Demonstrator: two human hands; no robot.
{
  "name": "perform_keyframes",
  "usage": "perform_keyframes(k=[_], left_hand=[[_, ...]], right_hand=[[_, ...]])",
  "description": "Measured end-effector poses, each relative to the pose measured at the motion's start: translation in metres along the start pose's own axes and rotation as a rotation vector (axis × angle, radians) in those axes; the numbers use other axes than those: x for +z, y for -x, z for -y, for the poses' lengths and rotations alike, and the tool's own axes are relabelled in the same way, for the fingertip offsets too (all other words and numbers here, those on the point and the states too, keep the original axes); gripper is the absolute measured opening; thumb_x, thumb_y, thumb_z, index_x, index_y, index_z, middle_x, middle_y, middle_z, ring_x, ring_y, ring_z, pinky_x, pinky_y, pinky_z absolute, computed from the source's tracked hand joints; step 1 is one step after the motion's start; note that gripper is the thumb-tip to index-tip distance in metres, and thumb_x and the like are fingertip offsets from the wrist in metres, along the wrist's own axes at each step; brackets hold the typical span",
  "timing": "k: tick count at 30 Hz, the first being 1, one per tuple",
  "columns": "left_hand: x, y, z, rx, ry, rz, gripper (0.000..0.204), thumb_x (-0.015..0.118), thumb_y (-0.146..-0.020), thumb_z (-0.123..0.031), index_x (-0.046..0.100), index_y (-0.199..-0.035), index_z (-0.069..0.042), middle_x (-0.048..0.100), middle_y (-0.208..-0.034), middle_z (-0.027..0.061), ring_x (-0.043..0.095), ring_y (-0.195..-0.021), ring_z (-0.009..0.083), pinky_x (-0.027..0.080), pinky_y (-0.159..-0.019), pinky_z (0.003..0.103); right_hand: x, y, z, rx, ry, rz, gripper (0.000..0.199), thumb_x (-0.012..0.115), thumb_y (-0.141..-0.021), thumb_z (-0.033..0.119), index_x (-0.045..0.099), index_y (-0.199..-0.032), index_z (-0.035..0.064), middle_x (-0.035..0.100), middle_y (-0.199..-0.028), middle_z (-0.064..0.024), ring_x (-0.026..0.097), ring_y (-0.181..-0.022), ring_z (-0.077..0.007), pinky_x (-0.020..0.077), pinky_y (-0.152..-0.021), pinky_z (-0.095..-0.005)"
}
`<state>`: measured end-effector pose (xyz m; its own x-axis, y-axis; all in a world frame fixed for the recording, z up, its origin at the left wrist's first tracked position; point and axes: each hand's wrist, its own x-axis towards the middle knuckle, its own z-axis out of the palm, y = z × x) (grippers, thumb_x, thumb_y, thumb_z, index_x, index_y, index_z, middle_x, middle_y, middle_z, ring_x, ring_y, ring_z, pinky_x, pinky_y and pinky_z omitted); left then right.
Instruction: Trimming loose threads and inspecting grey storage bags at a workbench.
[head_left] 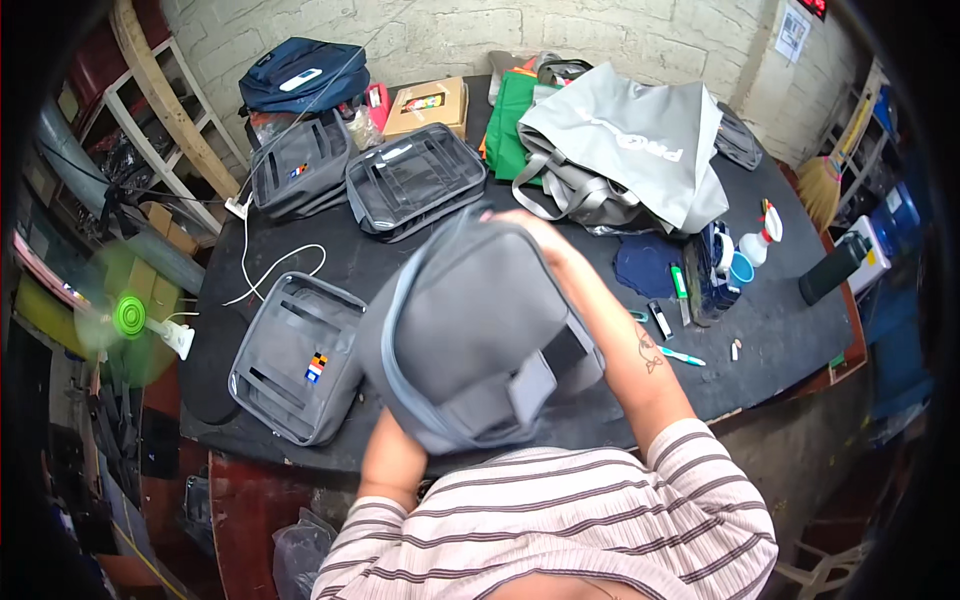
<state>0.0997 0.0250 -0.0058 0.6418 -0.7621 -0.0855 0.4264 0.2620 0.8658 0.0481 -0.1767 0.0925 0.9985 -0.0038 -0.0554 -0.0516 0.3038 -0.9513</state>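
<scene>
Striped shirt (560, 515) overlaps the table's (780, 360) edge, grey backpack (475, 320) crowding flat case (292, 350).

The right hand (535, 229) holds a gray bag (470, 325) by its one-o'clock edge; the bag hides the left hand. A flat gray case (290, 352) lies at its nine o'clock, a clear-fronted case (417, 180) at eleven, a silver tote (640, 150) at one.

- The grey backpack (475, 310) we hold blocks our reach forward.
- Leftward we could pass between the near clear-fronted pouch (285, 350) and far clear-fronted case (418, 180), over the white cable (285, 250).
- Rightward, black tabletop (775, 350) gives room past the pen (683, 356); the grey tote bag (635, 125) bars the back.
</scene>
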Motion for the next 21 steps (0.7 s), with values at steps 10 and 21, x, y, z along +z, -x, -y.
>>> perform_keyframes(k=[10,21], left_hand=[[-0.014,0.027,-0.110,0.168,-0.659,-0.070,0.080,0.074,-0.075,-0.014,0.031,-0.142,-0.003,0.057,-0.123,0.0069,0.056,-0.108,0.0157,0.041,-0.097,0.029],[0.060,0.034,-0.084,0.536,-1.412,-0.086,0.060,0.065,-0.079,-0.001,0.050,-0.134,-0.018,0.048,-0.122,0.0180,0.059,-0.094,0.0365,0.050,-0.082,0.041]], right_hand=[[-0.077,0.138,-0.049,0.070,0.922,-0.359,0.052,0.059,-0.090,0.027,0.050,-0.132,-0.0012,0.049,-0.138,-0.0174,0.050,-0.125,-0.0299,0.0380,-0.104,-0.0425],[-0.013,0.111,-0.028,-0.576,1.316,-0.219,0.054,0.080,-0.069,0.022,0.054,-0.113,0.0058,0.051,-0.113,-0.0139,0.053,-0.104,-0.0316,0.0437,-0.091,-0.0402]])
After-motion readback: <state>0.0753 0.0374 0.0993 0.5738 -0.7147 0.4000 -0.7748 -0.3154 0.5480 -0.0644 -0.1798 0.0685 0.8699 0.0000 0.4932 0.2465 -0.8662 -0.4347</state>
